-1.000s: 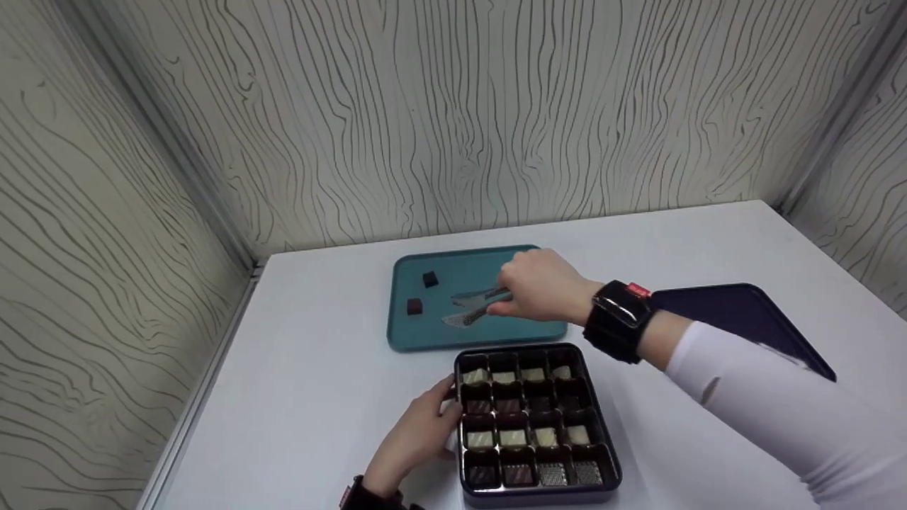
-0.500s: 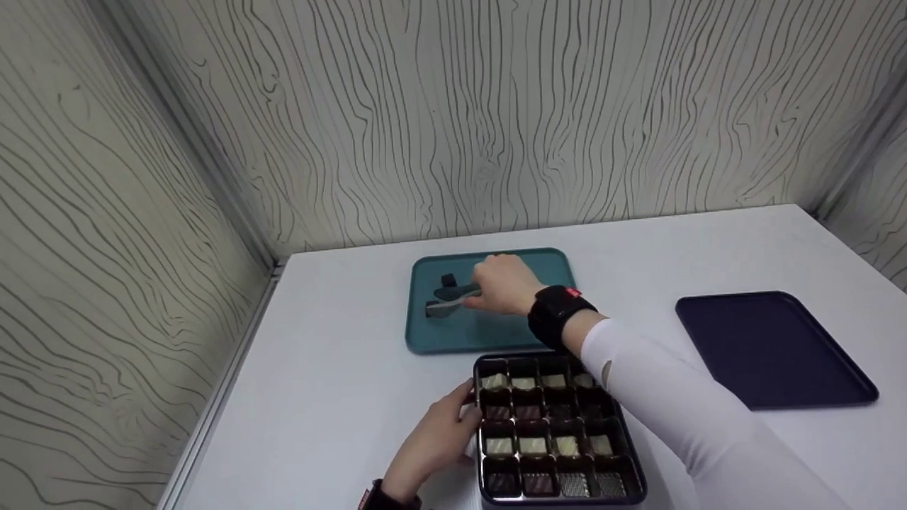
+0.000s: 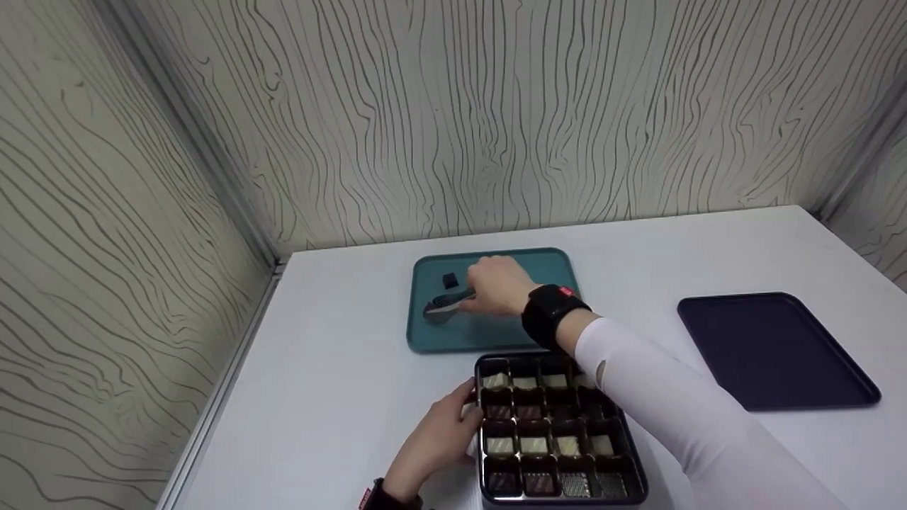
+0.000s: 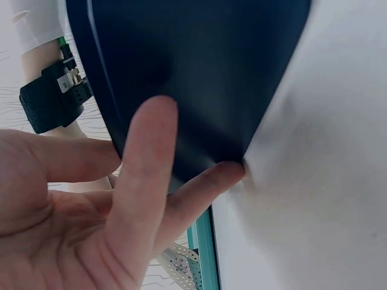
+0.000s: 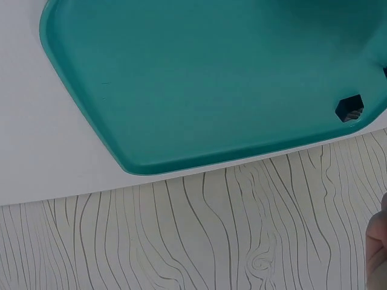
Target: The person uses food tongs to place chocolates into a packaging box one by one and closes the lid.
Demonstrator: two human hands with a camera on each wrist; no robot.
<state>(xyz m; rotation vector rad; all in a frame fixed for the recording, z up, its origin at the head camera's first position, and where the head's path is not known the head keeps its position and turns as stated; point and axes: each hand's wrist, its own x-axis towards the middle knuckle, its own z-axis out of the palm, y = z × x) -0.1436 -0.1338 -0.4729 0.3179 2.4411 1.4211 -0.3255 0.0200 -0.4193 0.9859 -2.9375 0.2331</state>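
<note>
My right hand [image 3: 498,285] grips metal tongs [image 3: 445,309] over the left part of the teal tray [image 3: 453,341]. Their perforated tips stand around a dark chocolate [image 3: 428,309], which they mostly hide. Another dark chocolate [image 3: 451,280] lies just behind, also seen in the right wrist view as a dark cube [image 5: 349,109]. With fingers fairly straight, my left hand [image 3: 436,439] touches the left side of a dark chocolate box [image 3: 480,460]. The left wrist view shows thumb and fingers against the box wall [image 4: 205,66]. White and brown chocolates [image 3: 533,446] sit in the box's compartments.
A dark blue tray-like lid [image 3: 779,354] lies on the white table [image 3: 319,368] to the right. Behind the table rises a wood-patterned wall [image 3: 489,127], with another on the left [image 3: 85,283]. My right forearm [image 3: 659,389] covers the box's upper right corner.
My right hand has moved left across the teal tray with the tongs, and their tips have come down around the nearer chocolate and drawn closer together. The left hand stays at the box.
</note>
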